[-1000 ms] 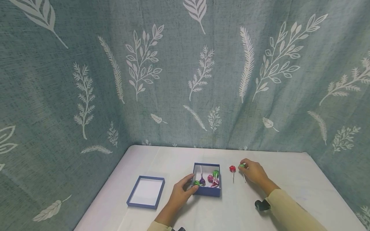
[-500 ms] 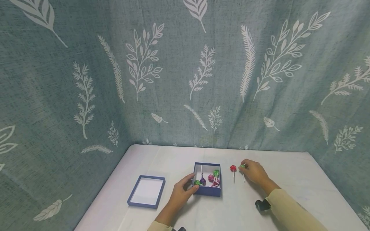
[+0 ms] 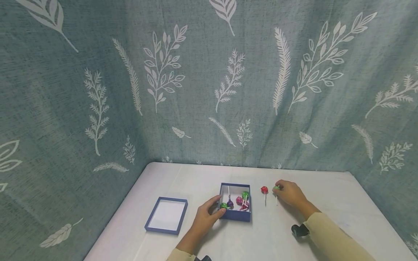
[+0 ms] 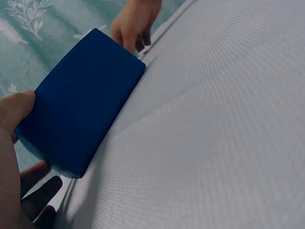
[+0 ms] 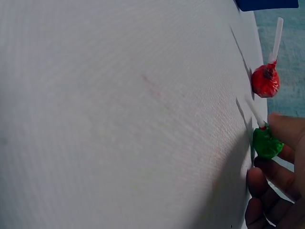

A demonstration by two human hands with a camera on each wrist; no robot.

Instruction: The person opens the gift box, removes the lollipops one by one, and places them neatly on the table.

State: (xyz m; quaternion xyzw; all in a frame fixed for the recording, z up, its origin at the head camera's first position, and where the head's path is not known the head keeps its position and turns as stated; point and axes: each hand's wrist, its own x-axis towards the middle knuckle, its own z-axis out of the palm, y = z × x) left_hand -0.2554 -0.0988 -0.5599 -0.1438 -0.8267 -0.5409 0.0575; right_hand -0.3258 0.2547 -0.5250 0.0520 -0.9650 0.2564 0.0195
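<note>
My left hand (image 3: 205, 216) holds the near left corner of an open blue box (image 3: 236, 215), thumb on the front wall and fingers along the left wall. Inside lie several wrapped lollipops, among them a purple one (image 3: 230, 203), a pink one (image 3: 239, 200) and two green ones, with white sticks. To the right of the box, my right hand (image 3: 290, 193) pinches the wrapped head of a green lollipop (image 5: 267, 142) between thumb and fingers, at the table. A red lollipop (image 3: 264, 190) lies between the box and that hand, its stick towards me.
The blue-rimmed box lid (image 3: 166, 216) lies left of the box, its white inside facing up. A white cloth covers the table (image 3: 254, 239). Behind it and on the left hangs a blue-green curtain (image 3: 196, 90) with white leaf patterns.
The green lollipop in my right hand has turned slightly, so its stick now lies nearly parallel to the red one's. My left hand and the box stay put; the head view has shifted a little.
</note>
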